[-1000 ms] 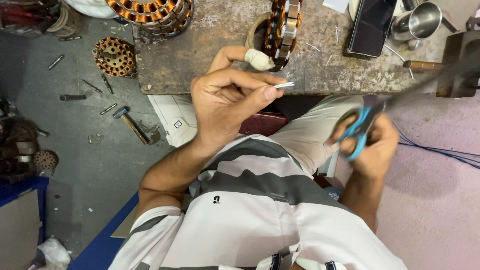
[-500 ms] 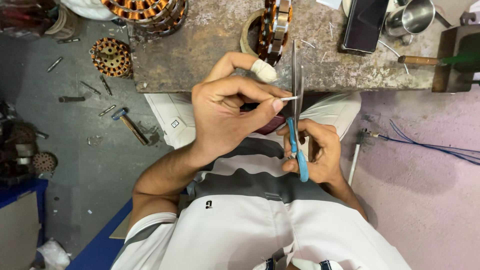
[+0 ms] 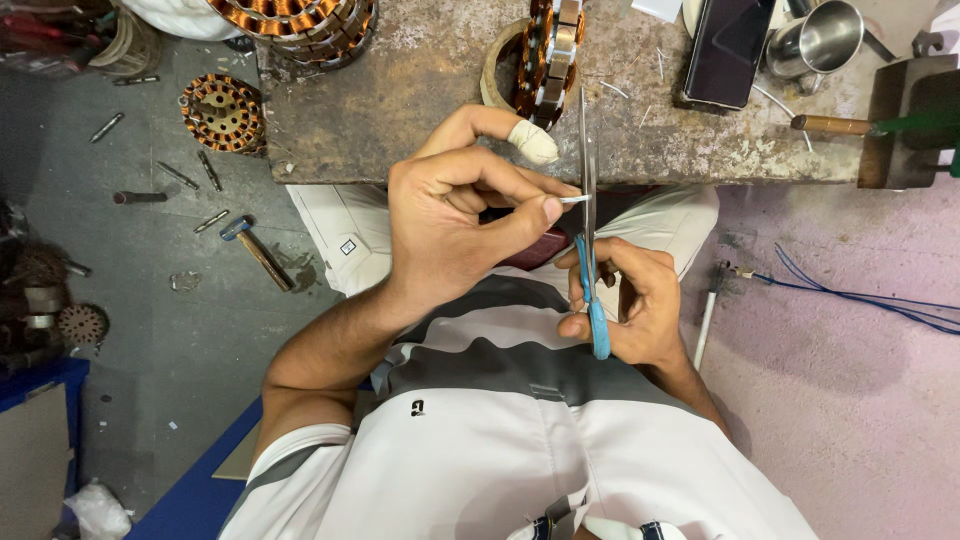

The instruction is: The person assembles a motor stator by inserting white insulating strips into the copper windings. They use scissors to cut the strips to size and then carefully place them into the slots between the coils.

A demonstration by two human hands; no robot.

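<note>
Above our lap at the worn stone bench [image 3: 420,110], our left hand [image 3: 460,225] pinches 1 thin, light, bendable white strip [image 3: 573,199] near its end, while our right hand [image 3: 630,305] grips closed blue-handled steel scissors [image 3: 590,240].

Our left hand [image 3: 455,225] and right hand [image 3: 625,305] sit close together over our lap, just below the edge of the workbench [image 3: 420,90], with the scissors [image 3: 588,215] standing upright between them. Straight ahead, the wound motor core [image 3: 548,55] blocks the bench just past the blade tips. To the right of it, the phone [image 3: 725,50], the steel cup [image 3: 822,38] and the wooden-handled tool [image 3: 835,125] crowd the surface. Between the two cores [image 3: 300,25] we have bare bench. On the left, the floor holds a hammer [image 3: 258,252] and scattered bolts [image 3: 180,175]; on the right, only blue wires [image 3: 860,298] cross it.
</note>
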